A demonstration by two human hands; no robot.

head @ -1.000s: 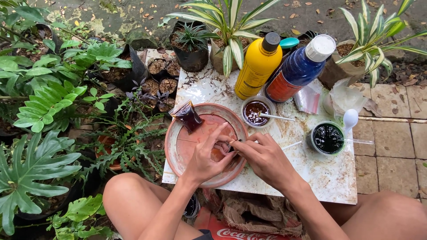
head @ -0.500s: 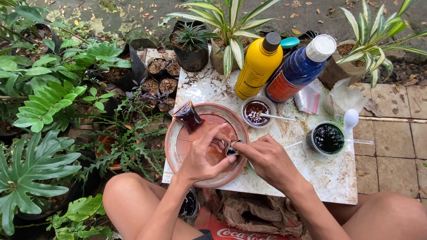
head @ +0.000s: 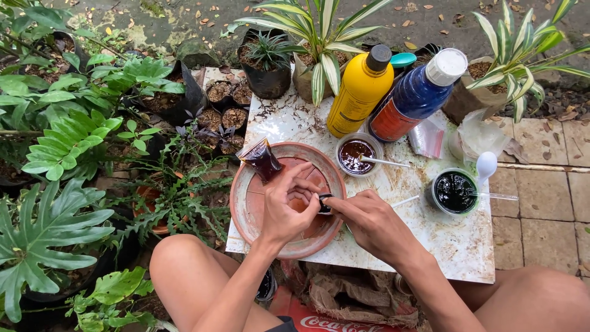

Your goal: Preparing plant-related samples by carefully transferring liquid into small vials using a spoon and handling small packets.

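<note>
While both hands, left and right, pinch a small dark piece over the dish, work looks midway. A filled pouch lies done; both cups remain full.

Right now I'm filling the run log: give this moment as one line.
left hand: on small dark object | right hand: pinching it | beneath: terracotta saucer | beside: filled dark bag

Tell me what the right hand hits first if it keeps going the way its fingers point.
Probably the left hand: the right hand points left, both pinching a small dark item above the round terracotta saucer.
</note>
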